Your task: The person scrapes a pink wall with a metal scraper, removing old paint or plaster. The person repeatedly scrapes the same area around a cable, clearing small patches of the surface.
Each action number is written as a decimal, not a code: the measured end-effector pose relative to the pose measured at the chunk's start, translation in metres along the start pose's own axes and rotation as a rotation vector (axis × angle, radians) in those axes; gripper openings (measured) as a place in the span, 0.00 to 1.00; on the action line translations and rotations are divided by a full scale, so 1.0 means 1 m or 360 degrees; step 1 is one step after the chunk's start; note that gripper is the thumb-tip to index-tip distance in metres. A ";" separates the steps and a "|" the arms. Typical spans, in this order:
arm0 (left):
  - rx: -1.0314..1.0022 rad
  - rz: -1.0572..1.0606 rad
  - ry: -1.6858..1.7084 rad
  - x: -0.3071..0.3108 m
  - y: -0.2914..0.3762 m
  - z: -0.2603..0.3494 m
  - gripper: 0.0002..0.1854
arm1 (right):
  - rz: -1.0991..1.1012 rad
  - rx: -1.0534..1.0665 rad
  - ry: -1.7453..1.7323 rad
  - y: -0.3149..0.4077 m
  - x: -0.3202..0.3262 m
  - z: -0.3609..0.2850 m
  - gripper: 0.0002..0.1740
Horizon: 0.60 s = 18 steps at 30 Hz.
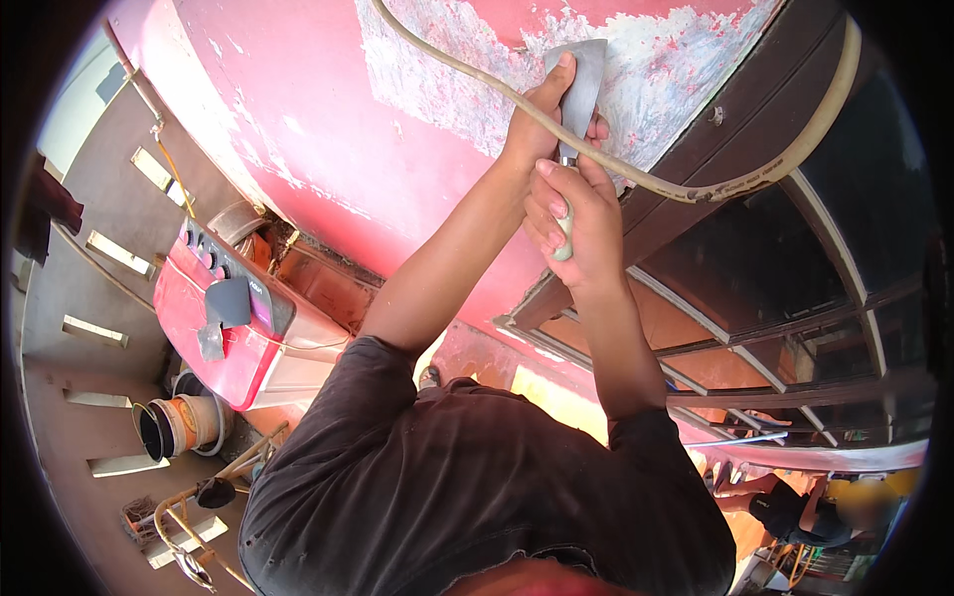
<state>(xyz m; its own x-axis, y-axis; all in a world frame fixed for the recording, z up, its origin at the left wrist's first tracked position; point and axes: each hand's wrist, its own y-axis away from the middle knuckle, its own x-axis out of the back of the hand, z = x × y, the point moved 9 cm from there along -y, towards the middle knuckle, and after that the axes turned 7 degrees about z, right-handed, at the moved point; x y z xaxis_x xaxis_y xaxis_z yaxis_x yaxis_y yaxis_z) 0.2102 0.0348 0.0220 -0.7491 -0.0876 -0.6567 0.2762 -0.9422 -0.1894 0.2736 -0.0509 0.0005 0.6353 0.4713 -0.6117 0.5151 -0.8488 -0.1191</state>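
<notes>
A putty knife (583, 89) with a wide metal blade is held up against a pink wall (440, 186). My right hand (577, 216) is wrapped around its pale green handle (564, 237). Higher up, my left hand (540, 123) grips the blade, thumb on its face and fingers behind it. The blade's broad edge lies over a patch of wall (455, 82) scraped to whitish, mottled plaster. A cream hose or cable (477, 73) bearing print loops across in front of the wrists and covers a little of the blade's lower part.
Right of the wall runs a dark wooden frame (715, 141) with glass panes (745, 253). A pink-topped washing machine (223, 320) stands at left, with scraper-like pieces (227, 302) on it. Stacked buckets (182, 425) and a yellow metal frame (179, 514) are beyond. A person (797, 510) sits at lower right.
</notes>
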 end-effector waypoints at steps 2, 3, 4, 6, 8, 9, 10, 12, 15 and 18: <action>-0.0051 -0.0060 0.0093 -0.001 -0.010 0.011 0.35 | -0.0027 0.0017 -0.0005 -0.007 -0.010 -0.004 0.08; -0.0007 -0.0081 0.0127 0.002 -0.011 0.012 0.34 | -0.0025 0.0002 -0.0012 -0.017 -0.022 -0.006 0.08; 0.0021 -0.0113 0.0165 0.003 -0.015 0.019 0.34 | -0.0037 -0.0001 -0.0011 -0.023 -0.029 -0.007 0.07; 0.0136 -0.0036 0.0141 0.009 -0.013 0.014 0.33 | 0.0015 -0.0003 -0.0004 -0.017 -0.019 -0.003 0.07; 0.0075 -0.0022 0.0045 0.011 -0.004 0.001 0.34 | 0.0043 0.0006 -0.0002 -0.012 -0.014 0.003 0.06; 0.0050 -0.0026 0.0011 0.008 -0.001 0.000 0.34 | 0.0070 0.0017 0.0010 -0.008 -0.011 0.003 0.06; 0.0077 -0.0039 0.0006 0.008 -0.004 0.003 0.33 | 0.0098 0.0029 0.0021 -0.007 -0.010 0.002 0.06; 0.0081 0.0001 0.0114 0.010 -0.013 0.018 0.33 | 0.0012 -0.0015 -0.0010 -0.023 -0.022 -0.001 0.10; 0.0113 0.0019 0.0119 0.010 -0.009 0.014 0.34 | 0.0012 -0.0004 0.0006 -0.018 -0.016 0.001 0.12; 0.0085 -0.0080 0.0000 -0.001 0.004 0.005 0.34 | 0.0005 0.0077 0.0001 -0.009 -0.012 -0.002 0.11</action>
<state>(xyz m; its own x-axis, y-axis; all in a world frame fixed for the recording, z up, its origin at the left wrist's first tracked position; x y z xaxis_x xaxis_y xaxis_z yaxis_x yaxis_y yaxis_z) 0.2096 0.0293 0.0253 -0.7611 -0.0400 -0.6474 0.2060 -0.9613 -0.1828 0.2628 -0.0485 0.0108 0.6375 0.4687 -0.6115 0.4846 -0.8610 -0.1547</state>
